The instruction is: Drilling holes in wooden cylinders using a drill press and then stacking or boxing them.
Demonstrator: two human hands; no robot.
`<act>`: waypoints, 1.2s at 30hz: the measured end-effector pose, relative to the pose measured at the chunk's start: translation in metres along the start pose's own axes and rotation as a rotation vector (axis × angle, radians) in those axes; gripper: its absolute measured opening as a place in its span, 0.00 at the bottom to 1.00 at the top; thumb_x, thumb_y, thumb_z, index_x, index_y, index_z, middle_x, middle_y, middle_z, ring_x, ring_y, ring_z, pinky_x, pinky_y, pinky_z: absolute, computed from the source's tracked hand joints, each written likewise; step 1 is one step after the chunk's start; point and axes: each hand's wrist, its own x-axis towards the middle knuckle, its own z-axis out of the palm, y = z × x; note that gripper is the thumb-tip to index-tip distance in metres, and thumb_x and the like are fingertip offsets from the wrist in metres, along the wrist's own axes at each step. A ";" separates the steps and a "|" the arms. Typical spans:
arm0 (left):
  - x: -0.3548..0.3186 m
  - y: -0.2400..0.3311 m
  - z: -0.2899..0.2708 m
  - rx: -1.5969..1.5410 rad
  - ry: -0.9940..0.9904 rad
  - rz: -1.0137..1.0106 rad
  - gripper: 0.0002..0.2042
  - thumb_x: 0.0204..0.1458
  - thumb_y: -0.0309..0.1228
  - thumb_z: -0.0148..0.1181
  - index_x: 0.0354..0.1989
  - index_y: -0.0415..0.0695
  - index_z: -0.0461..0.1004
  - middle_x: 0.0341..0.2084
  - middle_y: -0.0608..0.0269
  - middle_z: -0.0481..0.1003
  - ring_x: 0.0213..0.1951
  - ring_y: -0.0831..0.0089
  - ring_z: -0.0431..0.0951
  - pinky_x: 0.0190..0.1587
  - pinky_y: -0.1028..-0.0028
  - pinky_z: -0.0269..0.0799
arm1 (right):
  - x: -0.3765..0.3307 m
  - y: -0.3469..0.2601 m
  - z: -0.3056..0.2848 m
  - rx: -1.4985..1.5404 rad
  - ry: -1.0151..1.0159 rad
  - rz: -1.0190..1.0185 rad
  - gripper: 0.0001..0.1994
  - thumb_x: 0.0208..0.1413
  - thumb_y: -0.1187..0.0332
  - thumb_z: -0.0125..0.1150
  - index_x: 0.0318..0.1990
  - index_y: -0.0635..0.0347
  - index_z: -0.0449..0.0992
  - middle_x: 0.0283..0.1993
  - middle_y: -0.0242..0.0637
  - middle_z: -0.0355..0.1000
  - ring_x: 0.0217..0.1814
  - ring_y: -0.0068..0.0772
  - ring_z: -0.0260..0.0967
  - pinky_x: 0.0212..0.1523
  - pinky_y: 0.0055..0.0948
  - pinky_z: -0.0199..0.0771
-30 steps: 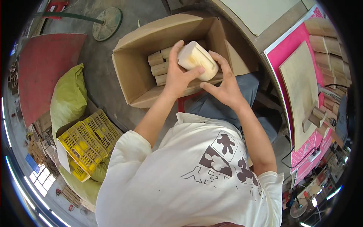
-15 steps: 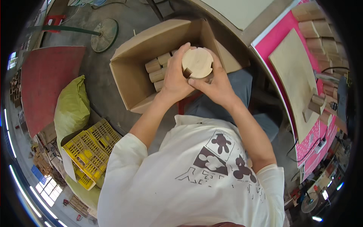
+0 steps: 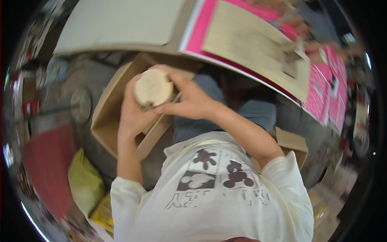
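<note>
A round, pale wooden block (image 3: 152, 87) with notches in its rim is held between both my hands, its flat face turned up. On its left side my left hand (image 3: 132, 108) is closed around it. My right hand (image 3: 190, 96) grips the right side, fingers over the far edge and thumb at the near edge. Both hands are above an open cardboard box (image 3: 105, 117). The hands and the block hide most of the box's inside.
Ahead runs a table with a pink cover (image 3: 196, 34) and a wooden board (image 3: 242, 40) on it. A yellow-green sack (image 3: 84, 181), a yellow crate (image 3: 102, 213) and a red panel (image 3: 50, 169) are at left. Another cardboard box (image 3: 292, 142) stands at right.
The view has swung toward the right, blurring the surroundings, and the table now fills more of the top. Both hands still hold the round block, now further left in the picture.
</note>
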 end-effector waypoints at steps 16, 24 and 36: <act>0.190 0.081 0.223 -0.255 -0.204 0.403 0.49 0.44 0.27 0.89 0.73 0.37 0.62 0.59 0.54 0.78 0.63 0.65 0.78 0.65 0.62 0.78 | -0.175 -0.025 -0.164 -0.583 0.910 -0.023 0.15 0.67 0.72 0.68 0.58 0.65 0.80 0.55 0.46 0.80 0.51 0.41 0.82 0.55 0.35 0.81; 0.216 0.070 0.275 0.086 -0.363 0.300 0.41 0.48 0.34 0.84 0.70 0.34 0.69 0.58 0.48 0.78 0.59 0.57 0.80 0.64 0.62 0.76 | -0.199 0.013 -0.249 -1.014 1.102 0.014 0.21 0.64 0.72 0.68 0.63 0.66 0.77 0.62 0.52 0.77 0.66 0.62 0.73 0.67 0.49 0.74; 0.219 0.076 0.287 0.125 -0.390 0.388 0.48 0.48 0.34 0.86 0.75 0.37 0.61 0.62 0.48 0.76 0.63 0.57 0.77 0.66 0.61 0.75 | -0.182 0.030 -0.263 -1.168 1.134 0.120 0.24 0.60 0.66 0.71 0.63 0.64 0.78 0.69 0.47 0.76 0.71 0.53 0.70 0.70 0.50 0.66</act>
